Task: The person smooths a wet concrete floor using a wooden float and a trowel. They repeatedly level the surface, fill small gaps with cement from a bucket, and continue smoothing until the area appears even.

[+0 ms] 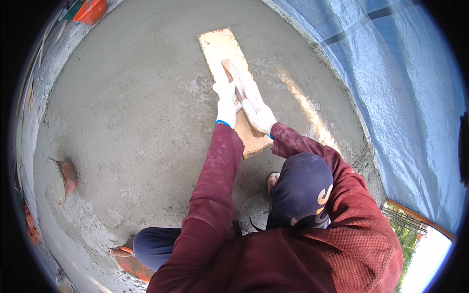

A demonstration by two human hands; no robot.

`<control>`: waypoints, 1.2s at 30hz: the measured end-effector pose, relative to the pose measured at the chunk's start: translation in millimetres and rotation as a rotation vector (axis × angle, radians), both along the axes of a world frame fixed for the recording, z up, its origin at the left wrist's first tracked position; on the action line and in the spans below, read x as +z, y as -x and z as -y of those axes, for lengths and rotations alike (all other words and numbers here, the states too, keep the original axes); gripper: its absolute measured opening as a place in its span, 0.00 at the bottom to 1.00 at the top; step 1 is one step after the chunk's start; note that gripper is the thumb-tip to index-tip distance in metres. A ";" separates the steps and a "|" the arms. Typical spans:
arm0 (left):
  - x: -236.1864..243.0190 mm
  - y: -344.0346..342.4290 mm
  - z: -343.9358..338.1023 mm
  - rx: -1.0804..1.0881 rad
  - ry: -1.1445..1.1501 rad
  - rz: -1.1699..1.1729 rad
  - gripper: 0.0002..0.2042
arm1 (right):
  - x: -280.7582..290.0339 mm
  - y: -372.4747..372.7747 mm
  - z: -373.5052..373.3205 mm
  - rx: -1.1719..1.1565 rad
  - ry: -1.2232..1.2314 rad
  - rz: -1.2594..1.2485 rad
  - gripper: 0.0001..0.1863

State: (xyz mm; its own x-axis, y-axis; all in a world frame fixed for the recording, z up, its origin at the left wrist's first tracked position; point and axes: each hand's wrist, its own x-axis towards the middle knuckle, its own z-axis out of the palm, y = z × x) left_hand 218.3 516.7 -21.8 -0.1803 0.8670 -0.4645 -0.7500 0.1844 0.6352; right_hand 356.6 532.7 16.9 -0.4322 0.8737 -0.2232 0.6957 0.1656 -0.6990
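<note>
A long pale wooden float (215,44) lies on the grey wet concrete (137,112) ahead of me, angled slightly, with a long wooden handle (231,70) along its top. My left hand (225,102), in a white glove, is closed on the handle from the left side. My right hand (259,115), also gloved in white, grips the same handle lower down and to the right, its thumb side near my left fingers. The underside of the float is hidden.
A blue tarp (400,97) lines the right side. An orange basin (90,12) sits top left. A reddish pipe-like object (68,180) stands in the concrete at left. An orange-handled tool (120,252) lies beside my left leg (156,246). My right knee (298,185) is below the float.
</note>
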 end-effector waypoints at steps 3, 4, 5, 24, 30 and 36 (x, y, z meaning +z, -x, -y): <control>4.0 82.2 55.0 -0.262 0.295 -0.396 0.46 | -17.8 11.5 6.8 0.131 -0.442 0.158 0.38; 11.7 105.8 72.3 -0.323 0.307 -0.459 0.47 | -18.3 21.1 -4.4 0.108 -0.366 0.168 0.38; 21.8 124.3 82.6 -0.277 0.312 -0.367 0.44 | -17.2 32.6 -19.7 0.083 -0.313 0.258 0.39; 255.5 336.9 142.8 -0.486 0.541 -1.424 0.35 | -19.5 -496.0 78.2 -0.308 -0.187 0.765 0.37; 309.5 321.5 318.0 -0.176 0.896 -1.291 0.33 | -50.3 -349.7 -47.1 -0.062 -0.262 0.478 0.38; 405.1 245.8 427.7 -0.059 1.054 -1.304 0.34 | -20.8 -36.4 -261.6 0.073 -0.385 0.338 0.42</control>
